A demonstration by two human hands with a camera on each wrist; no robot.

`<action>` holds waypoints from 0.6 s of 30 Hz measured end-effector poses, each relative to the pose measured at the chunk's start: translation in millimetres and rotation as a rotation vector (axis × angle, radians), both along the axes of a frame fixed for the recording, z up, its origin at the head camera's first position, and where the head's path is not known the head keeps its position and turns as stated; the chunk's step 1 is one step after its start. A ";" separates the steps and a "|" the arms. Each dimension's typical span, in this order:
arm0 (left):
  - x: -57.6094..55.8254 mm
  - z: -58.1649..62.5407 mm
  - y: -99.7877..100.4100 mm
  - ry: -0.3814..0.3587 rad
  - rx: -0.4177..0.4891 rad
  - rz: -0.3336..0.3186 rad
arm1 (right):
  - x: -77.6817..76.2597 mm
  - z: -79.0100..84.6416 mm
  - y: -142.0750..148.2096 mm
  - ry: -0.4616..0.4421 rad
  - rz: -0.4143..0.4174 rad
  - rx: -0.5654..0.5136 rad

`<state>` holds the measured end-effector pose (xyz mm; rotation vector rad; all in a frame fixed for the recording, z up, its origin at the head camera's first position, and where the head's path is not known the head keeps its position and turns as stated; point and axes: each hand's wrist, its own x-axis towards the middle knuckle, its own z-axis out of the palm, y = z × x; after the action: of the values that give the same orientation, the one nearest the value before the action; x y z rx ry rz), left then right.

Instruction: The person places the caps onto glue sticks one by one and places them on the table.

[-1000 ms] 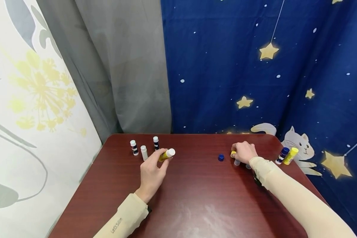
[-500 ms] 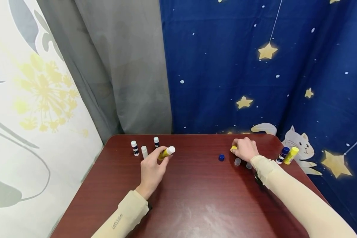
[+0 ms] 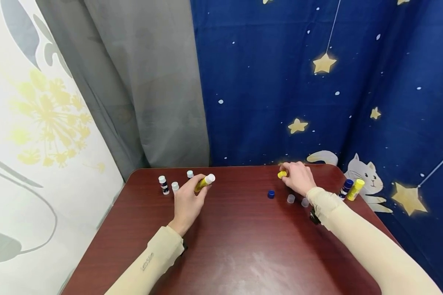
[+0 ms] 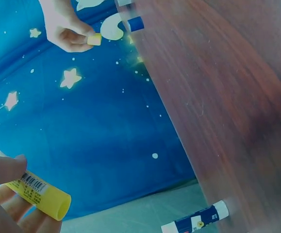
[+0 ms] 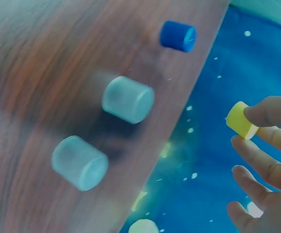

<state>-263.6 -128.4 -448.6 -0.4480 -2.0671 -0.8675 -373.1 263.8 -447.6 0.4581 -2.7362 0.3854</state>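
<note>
In the head view my left hand (image 3: 187, 203) holds a yellow glue stick (image 3: 200, 185) tilted above the table, its white top exposed. The left wrist view shows the thumb across its barcode label (image 4: 32, 182). My right hand (image 3: 300, 178) pinches a small yellow cap (image 3: 282, 175) between thumb and forefinger, raised off the table; in the right wrist view the other fingers (image 5: 256, 182) are spread below the cap. Under that hand stand a blue cap (image 3: 271, 194) and two translucent caps, the nearer-left one (image 3: 291, 198) and the right one (image 3: 305, 202).
On the left of the dark red table (image 3: 236, 229) stand a navy-labelled glue stick (image 3: 164, 185), a white one (image 3: 175, 187) and another (image 3: 190, 175), partly hidden. At right are a blue-capped stick (image 3: 345, 188) and a yellow stick (image 3: 356, 189). Curtains (image 3: 258, 102) hang behind.
My right hand has lifted the yellow cap from the table and carried it up and a little left. The left hand holds the glue stick almost in place.
</note>
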 end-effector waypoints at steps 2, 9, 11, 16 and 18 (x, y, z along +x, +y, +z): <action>-4.2 0.5 -0.5 0.000 -0.011 0.008 | 1.7 4.1 -5.2 0.010 0.011 -0.016; -18.2 3.7 -0.9 0.004 -0.042 0.033 | 8.7 18.0 -22.2 0.068 0.028 -0.073; -21.7 4.9 -0.5 0.008 -0.044 0.035 | 11.3 21.9 -26.2 0.089 0.038 -0.092; -29.2 7.7 0.7 0.011 -0.048 0.039 | 17.3 31.2 -36.6 0.121 0.058 -0.151; -32.0 8.0 1.3 0.011 -0.050 0.039 | 19.1 34.4 -40.8 0.130 0.068 -0.168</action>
<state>-295.6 -127.1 -440.6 -0.4369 -2.0845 -0.7909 -354.0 223.1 -413.2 0.5129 -2.5421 0.5772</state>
